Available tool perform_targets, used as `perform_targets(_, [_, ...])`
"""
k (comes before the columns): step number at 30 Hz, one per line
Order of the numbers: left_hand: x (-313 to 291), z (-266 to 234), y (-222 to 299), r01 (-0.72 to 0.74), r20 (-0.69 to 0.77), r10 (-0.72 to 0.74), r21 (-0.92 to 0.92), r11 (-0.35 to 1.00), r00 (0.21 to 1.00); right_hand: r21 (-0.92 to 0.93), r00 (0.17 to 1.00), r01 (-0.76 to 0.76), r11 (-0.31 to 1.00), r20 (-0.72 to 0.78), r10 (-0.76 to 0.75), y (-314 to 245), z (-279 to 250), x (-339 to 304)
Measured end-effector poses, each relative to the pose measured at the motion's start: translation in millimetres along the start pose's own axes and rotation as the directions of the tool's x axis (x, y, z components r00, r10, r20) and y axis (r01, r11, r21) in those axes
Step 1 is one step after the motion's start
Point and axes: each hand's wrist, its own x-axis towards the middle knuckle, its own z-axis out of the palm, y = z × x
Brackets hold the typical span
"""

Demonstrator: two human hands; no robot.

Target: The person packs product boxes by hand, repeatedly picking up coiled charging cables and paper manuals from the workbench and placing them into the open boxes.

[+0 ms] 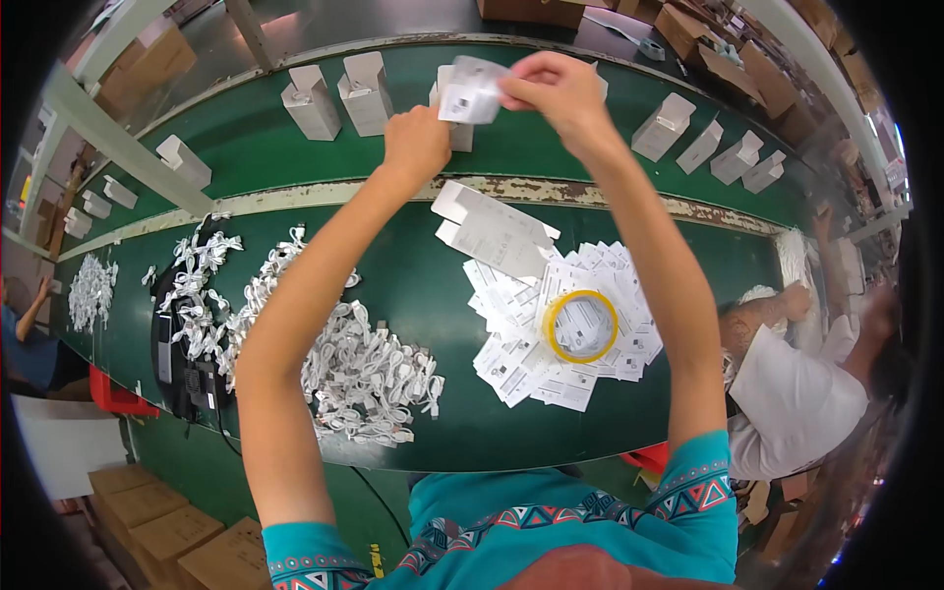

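My right hand (562, 90) pinches a small printed leaflet (470, 93), slightly blurred, above the green conveyor belt. Just left of it, my left hand (417, 141) is closed round a white box (461, 139) with a raised flap; the hand and the leaflet cover much of the box. Closer to me, a white carton (497, 232) with open end flaps lies on its side against a spread pile of printed leaflets (511, 366). A yellow roll of tape (551, 346) rests flat on that pile.
Bundled white cables (369, 379) are heaped on the green table at the left, beside a black bag (167, 359). Open white boxes (366, 96) stand along the belt on both sides. A co-worker (796, 393) in a white top is at the right. Cartons (187, 536) stand lower left.
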Motion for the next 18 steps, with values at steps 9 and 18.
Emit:
perform_targets(9, [-10.9, -5.3, -13.7, -0.04, -0.112, 0.031, -0.077, 0.996, 0.993, -0.858, 0.833, 0.508, 0.075, 0.467, -0.298, 44.7, 77.2, 29.8])
perform_targets(18, [-17.1, -46.3, -48.6, 0.044, 0.128, -0.003, -0.324, 0.945, 0.992, -0.899, 0.892, 0.379, 0.22, 0.418, 0.174, 15.3, 111.4, 33.1])
